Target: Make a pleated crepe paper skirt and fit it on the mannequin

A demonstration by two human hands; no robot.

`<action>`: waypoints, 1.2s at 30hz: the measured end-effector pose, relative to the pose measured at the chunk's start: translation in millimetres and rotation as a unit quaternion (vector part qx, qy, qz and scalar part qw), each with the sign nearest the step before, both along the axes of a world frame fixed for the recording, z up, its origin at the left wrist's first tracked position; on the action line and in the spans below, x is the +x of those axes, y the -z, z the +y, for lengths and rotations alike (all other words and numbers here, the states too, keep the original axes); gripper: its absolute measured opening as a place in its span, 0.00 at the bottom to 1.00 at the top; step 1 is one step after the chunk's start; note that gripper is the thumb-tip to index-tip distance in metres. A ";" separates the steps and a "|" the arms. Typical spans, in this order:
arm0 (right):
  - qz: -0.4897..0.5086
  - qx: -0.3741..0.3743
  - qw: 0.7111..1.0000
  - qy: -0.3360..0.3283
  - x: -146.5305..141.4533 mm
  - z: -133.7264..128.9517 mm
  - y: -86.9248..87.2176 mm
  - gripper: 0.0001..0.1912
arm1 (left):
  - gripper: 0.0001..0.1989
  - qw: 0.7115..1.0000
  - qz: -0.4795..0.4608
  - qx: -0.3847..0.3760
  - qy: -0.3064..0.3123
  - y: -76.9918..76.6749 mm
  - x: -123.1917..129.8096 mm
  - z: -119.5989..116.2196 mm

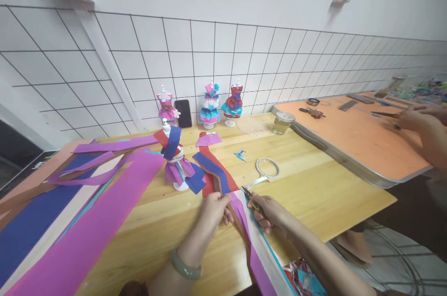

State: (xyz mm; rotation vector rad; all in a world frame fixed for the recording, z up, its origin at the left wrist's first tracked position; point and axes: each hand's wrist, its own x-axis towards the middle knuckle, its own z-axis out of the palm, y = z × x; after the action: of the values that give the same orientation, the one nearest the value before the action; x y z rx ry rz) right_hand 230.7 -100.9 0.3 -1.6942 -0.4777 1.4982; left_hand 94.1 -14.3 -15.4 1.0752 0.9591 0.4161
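My left hand (pixel 215 208), with a bracelet at its wrist, pinches the edge of a purple paper strip (pixel 240 212) near the table's middle. White and light-blue strips lie along that strip and run down toward me. In my right hand (pixel 267 212) is a pair of scissors (pixel 256 202) with dark blades, its tip beside the strips' upper end. Blue (pixel 211 165) and red paper strips (pixel 223 165) lie just beyond my left hand. To the left stands a small white dress form (pixel 176 165) wrapped in red, blue and purple paper.
Three dressed forms (pixel 209 107) and a phone (pixel 183 113) stand against the tiled wall. Long paper strips (pixel 115 203) cover the left side. A tape roll (pixel 267 168) and a lidded cup (pixel 283 123) are to the right. Another person's hands (pixel 422 119) work over an orange table (pixel 359 137).
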 end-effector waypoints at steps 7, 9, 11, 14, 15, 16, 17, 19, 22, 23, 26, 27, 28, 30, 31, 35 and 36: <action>-0.021 0.012 1.000 -0.009 -0.7 -2.0 2.9 0.16 | 0.10 1.000 0.009 -0.009 0.004 -2.4 0.1 0.3; -0.030 0.011 0.999 -0.009 -0.7 -1.6 3.6 0.16 | 0.10 1.000 0.010 -0.009 0.007 -2.1 0.2 0.5; -0.038 0.013 0.999 -0.005 -1.1 -1.2 4.5 0.16 | 0.10 1.000 0.009 -0.009 0.010 -1.4 0.4 0.7; -0.047 0.014 0.999 0.002 -1.8 -1.1 6.0 0.16 | 0.11 1.000 0.008 -0.010 0.015 -1.0 0.6 0.8; -0.048 0.015 0.999 0.003 -2.1 -1.3 6.3 0.16 | 0.11 1.000 0.008 -0.010 0.016 -1.2 0.5 0.8; -0.049 0.017 0.999 0.006 -2.4 -1.7 6.4 0.16 | 0.11 1.000 0.008 -0.010 0.016 -1.4 0.3 0.8; -0.048 0.019 0.999 0.008 -2.7 -2.0 6.3 0.16 | 0.11 1.000 0.008 -0.009 0.016 -1.8 0.1 0.8; -0.043 0.024 0.999 0.013 -3.0 -2.8 5.5 0.16 | 0.10 1.000 0.007 -0.007 0.017 -2.4 -0.4 0.8; -0.025 0.019 0.999 0.021 -2.9 -3.4 3.8 0.17 | 0.10 1.000 0.009 -0.004 0.021 -2.5 -0.9 0.6; -0.017 0.018 0.999 0.022 -2.8 -3.5 3.1 0.17 | 0.10 1.000 0.010 -0.002 0.022 -2.2 -1.1 0.6; -0.004 0.021 1.000 0.012 -2.4 -4.4 0.1 0.19 | 0.10 1.000 0.013 0.005 0.025 -0.8 -2.4 0.6; -0.013 0.023 1.000 0.006 -2.1 -5.3 -1.5 0.19 | 0.10 1.000 0.013 0.008 0.027 -0.2 -3.3 0.9; -0.029 0.023 0.999 -0.005 -1.6 -6.7 -3.4 0.20 | 0.11 0.999 0.012 0.010 0.030 0.5 -4.4 1.4; -0.075 0.022 0.996 -0.035 1.0 -11.3 -8.4 0.20 | 0.12 0.999 0.012 0.014 0.038 2.2 -7.4 3.1; -0.097 0.024 0.994 -0.054 3.6 -14.7 -11.5 0.21 | 0.12 0.999 0.012 0.017 0.042 3.1 -9.0 4.3; -0.149 0.049 0.976 -0.152 25.0 -33.7 -26.5 0.21 | 0.13 0.998 0.008 0.040 0.050 5.2 -15.0 9.0; -0.163 0.054 0.970 -0.169 33.2 -38.8 -30.3 0.22 | 0.13 0.997 0.001 0.053 0.047 5.0 -15.9 9.9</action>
State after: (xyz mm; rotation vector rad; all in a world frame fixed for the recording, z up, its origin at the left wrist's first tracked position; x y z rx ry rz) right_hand 263.9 -139.6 30.6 -1.8445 -1.0502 1.3934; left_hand 78.2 -4.4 -20.4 1.2124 0.8924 0.3920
